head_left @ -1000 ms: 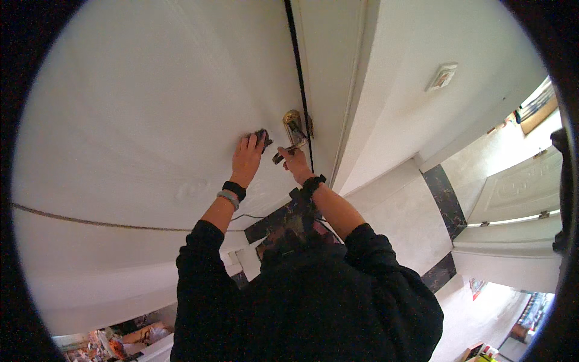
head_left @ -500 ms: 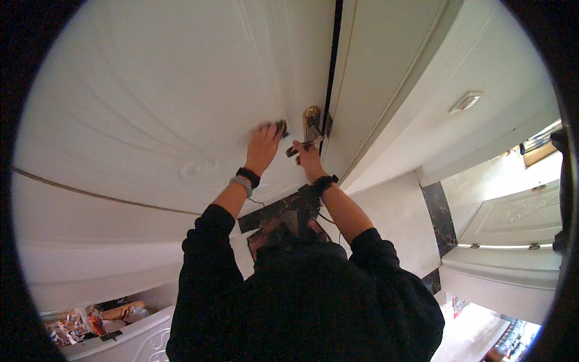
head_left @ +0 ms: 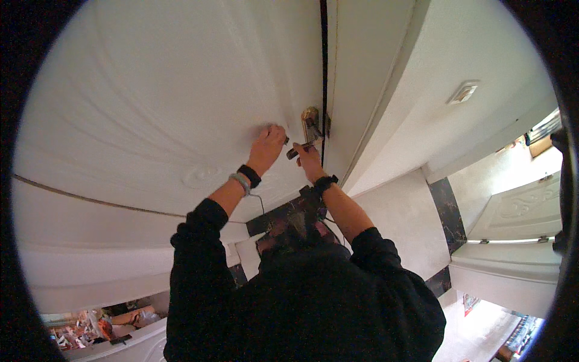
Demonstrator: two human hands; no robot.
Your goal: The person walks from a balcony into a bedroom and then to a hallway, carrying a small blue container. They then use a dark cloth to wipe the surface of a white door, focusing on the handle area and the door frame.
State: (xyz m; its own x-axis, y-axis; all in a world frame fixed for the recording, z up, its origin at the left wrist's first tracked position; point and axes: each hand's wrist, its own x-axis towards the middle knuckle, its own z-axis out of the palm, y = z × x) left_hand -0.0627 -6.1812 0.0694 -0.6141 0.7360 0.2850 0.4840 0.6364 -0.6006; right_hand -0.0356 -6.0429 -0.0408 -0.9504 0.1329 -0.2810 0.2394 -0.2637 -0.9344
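A white door (head_left: 151, 108) with raised curved moulding fills the upper left. Near its right edge sits a brass-coloured handle plate (head_left: 310, 116) with a dark-ended lever (head_left: 295, 152). My right hand (head_left: 309, 164) is closed round the lever, its fingers partly hidden behind it. Just left of the plate, my left hand (head_left: 266, 149) is against the door surface with fingers bent. A small dark object (head_left: 286, 140) pokes out at its fingertips; most of it is covered, so its kind cannot be told.
A dark gap runs between door and frame (head_left: 368, 78). On the wall to the right is a white switch (head_left: 464, 92). Dark marbled strips (head_left: 447, 208) border the pale floor. Another white panelled door (head_left: 522, 208) stands right; cluttered items (head_left: 90, 326) lie lower left.
My left hand has turned so its fingers cover more of the dark object. My right hand stays at the lever. The whole view has shifted slightly.
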